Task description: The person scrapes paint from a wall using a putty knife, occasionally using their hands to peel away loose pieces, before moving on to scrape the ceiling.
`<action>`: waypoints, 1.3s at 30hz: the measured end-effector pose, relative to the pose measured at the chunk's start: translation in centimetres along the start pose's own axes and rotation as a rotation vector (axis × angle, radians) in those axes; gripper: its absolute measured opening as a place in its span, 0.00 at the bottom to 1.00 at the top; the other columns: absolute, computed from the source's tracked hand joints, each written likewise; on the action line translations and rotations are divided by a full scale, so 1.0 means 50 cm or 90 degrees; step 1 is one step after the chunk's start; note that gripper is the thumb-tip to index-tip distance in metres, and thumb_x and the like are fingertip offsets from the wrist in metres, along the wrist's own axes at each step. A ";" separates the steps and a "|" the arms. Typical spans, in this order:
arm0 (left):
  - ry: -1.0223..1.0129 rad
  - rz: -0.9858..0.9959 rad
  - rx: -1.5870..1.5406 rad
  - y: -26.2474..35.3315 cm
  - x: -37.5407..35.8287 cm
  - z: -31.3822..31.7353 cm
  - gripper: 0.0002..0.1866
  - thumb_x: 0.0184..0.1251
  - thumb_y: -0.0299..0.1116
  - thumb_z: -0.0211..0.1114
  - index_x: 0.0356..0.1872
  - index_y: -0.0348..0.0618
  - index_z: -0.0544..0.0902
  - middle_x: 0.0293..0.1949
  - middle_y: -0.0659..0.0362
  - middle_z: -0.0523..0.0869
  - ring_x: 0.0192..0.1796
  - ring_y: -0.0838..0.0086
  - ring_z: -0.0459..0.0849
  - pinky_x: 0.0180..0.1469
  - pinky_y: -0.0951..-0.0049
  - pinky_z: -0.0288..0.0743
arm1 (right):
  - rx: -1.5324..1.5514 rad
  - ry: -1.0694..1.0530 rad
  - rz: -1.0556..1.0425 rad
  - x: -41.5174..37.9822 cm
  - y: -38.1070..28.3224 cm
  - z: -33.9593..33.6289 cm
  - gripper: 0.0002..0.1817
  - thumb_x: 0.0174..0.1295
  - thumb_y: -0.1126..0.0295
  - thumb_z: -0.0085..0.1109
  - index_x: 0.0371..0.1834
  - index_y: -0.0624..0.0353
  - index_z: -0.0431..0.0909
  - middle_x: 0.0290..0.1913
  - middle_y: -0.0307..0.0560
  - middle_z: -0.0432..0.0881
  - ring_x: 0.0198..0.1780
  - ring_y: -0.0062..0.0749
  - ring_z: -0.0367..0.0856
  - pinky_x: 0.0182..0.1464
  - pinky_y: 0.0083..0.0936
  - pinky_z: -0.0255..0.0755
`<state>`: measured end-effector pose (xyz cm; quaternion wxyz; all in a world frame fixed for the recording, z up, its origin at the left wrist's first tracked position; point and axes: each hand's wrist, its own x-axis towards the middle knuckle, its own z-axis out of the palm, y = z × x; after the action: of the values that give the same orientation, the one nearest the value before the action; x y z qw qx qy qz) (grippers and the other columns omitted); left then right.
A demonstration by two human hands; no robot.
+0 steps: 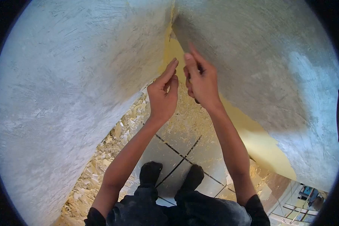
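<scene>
Yellow paint strip (pixel 174 51) runs down the wall corner, where the two scraped grey walls (pixel 71 83) meet. My right hand (pixel 201 81) is raised to it, fingers curled shut on something small and dark; I can't tell what. My left hand (pixel 163 92) is just beside, fingers straight and together, empty. Paint flakes (pixel 101 150) litter the tiled floor (pixel 177 150) by my feet.

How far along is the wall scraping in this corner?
Mostly done: both walls are bare grey, and scraped flakes litter the tiled floor. In hand: the left hand and right hand work at the corner; a dark item shows in the right. Left: a yellow strip along the corner and the right wall's base.
</scene>
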<state>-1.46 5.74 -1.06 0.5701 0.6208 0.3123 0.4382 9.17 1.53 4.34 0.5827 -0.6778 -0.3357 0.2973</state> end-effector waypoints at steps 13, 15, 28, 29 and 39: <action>0.013 -0.032 0.027 -0.012 -0.008 -0.029 0.23 0.72 0.19 0.54 0.66 0.44 0.74 0.63 0.57 0.79 0.59 0.72 0.80 0.63 0.74 0.71 | -0.121 0.008 -0.097 -0.033 0.062 0.020 0.23 0.75 0.62 0.48 0.70 0.55 0.68 0.40 0.49 0.85 0.32 0.26 0.73 0.42 0.24 0.73; 0.008 -0.021 0.032 -0.011 -0.010 -0.032 0.23 0.72 0.19 0.54 0.66 0.44 0.74 0.63 0.57 0.79 0.60 0.72 0.80 0.63 0.74 0.70 | -0.094 0.025 -0.130 -0.029 0.058 0.024 0.23 0.75 0.62 0.48 0.71 0.55 0.68 0.42 0.50 0.85 0.32 0.27 0.74 0.43 0.25 0.74; 0.009 -0.034 -0.011 -0.015 -0.009 -0.033 0.24 0.70 0.16 0.51 0.66 0.41 0.74 0.64 0.56 0.77 0.63 0.70 0.78 0.67 0.71 0.69 | -0.101 0.019 -0.131 0.008 0.089 0.041 0.25 0.75 0.62 0.48 0.74 0.50 0.64 0.22 0.39 0.72 0.25 0.17 0.66 0.31 0.20 0.68; 0.007 -0.047 0.002 -0.013 -0.013 -0.036 0.24 0.70 0.16 0.51 0.66 0.41 0.74 0.64 0.56 0.78 0.62 0.70 0.78 0.66 0.71 0.69 | -0.062 0.006 -0.050 -0.007 0.082 0.044 0.25 0.75 0.62 0.48 0.74 0.50 0.63 0.22 0.40 0.72 0.25 0.18 0.66 0.31 0.21 0.68; 0.013 -0.018 0.005 -0.019 -0.018 -0.034 0.24 0.70 0.16 0.52 0.66 0.45 0.75 0.63 0.58 0.79 0.61 0.71 0.80 0.64 0.73 0.72 | -0.021 0.009 -0.078 -0.010 0.089 0.040 0.26 0.76 0.60 0.45 0.74 0.54 0.62 0.22 0.36 0.70 0.24 0.18 0.65 0.29 0.21 0.67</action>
<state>-3.25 5.84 -2.20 0.5705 0.6140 0.3288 0.4353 7.75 1.90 -0.33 0.5907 -0.6676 -0.3777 0.2505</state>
